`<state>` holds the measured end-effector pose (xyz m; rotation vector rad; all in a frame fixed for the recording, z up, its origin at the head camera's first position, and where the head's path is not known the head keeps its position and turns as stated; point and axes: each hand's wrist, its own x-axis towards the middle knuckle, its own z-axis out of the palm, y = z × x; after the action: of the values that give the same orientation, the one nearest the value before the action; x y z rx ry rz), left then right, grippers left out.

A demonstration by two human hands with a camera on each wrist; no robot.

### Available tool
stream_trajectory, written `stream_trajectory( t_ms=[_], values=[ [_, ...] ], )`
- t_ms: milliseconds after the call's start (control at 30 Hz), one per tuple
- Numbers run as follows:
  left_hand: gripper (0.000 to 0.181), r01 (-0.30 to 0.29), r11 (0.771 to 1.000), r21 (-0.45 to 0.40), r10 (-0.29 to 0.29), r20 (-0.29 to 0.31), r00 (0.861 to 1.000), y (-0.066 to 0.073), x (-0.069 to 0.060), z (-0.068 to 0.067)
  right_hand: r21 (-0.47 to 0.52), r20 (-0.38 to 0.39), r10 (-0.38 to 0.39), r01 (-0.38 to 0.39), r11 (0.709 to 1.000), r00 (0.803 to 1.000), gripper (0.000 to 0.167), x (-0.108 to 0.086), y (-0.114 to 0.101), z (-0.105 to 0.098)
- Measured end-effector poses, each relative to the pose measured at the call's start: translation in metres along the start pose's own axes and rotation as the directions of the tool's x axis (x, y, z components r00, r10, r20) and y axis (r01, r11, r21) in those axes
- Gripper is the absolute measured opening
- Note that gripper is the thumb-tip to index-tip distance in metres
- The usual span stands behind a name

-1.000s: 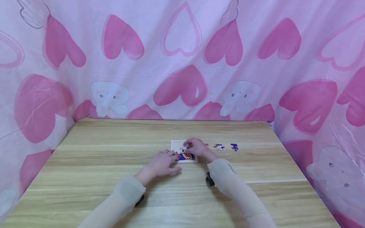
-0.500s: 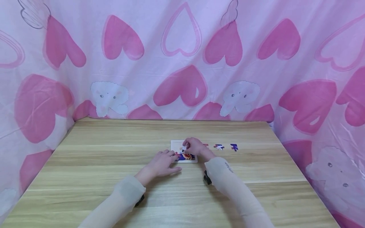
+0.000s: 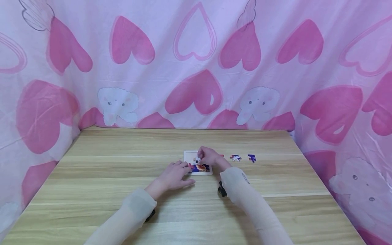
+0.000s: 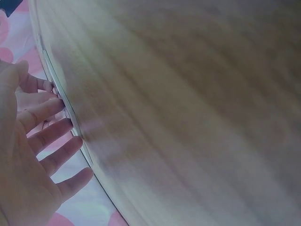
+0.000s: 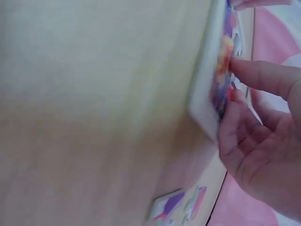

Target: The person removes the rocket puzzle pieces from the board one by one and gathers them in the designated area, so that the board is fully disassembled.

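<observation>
Our left hand [image 3: 173, 175] and right hand [image 3: 209, 156] meet over a small puzzle board [image 3: 188, 155].
If we pressed a piece in askew, its tabs might jam against the coloured strip [image 3: 200, 168] under our right hand; with too light a left touch, the board could slide. Our left lies palm down, fingers spread, tips at the board's left edge. Our right arches over the other side, fingers curled; whether they pinch a piece we cannot tell. Right of it lie a pale loose piece [image 3: 236, 158] and a purple one [image 3: 251, 157].
</observation>
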<state>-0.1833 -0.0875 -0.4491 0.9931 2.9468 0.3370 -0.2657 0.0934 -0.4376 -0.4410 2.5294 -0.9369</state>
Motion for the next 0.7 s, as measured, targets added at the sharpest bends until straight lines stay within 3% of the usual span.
stream_trajectory(
  t_ms=[333, 500, 600, 700],
  values=[
    [0.057, 0.002, 1.0, 0.004, -0.002, -0.004, 1.0, -0.001, 0.0, 0.002, 0.048, 0.0, 0.002, -0.002, 0.999, 1.0, 0.028, -0.003, 0.002, -0.001],
    [0.056, 0.0, 1.0, -0.002, 0.0, -0.007, 1.0, 0.0, 0.0, 0.0, 0.11, -0.027, -0.045, 0.048, 0.993, 0.999, 0.019, -0.005, 0.006, -0.003],
    [0.056, 0.003, 1.0, 0.0, -0.003, -0.001, 1.0, 0.0, 0.0, 0.0, 0.187, -0.021, -0.074, 0.077, 0.979, 0.997, 0.013, -0.015, -0.001, -0.009],
    [0.057, 0.007, 1.0, -0.001, -0.007, 0.006, 1.0, 0.001, 0.0, -0.001, 0.278, 0.002, -0.053, 0.051, 0.959, 0.999, 0.013, -0.015, 0.002, -0.011]
  ],
)
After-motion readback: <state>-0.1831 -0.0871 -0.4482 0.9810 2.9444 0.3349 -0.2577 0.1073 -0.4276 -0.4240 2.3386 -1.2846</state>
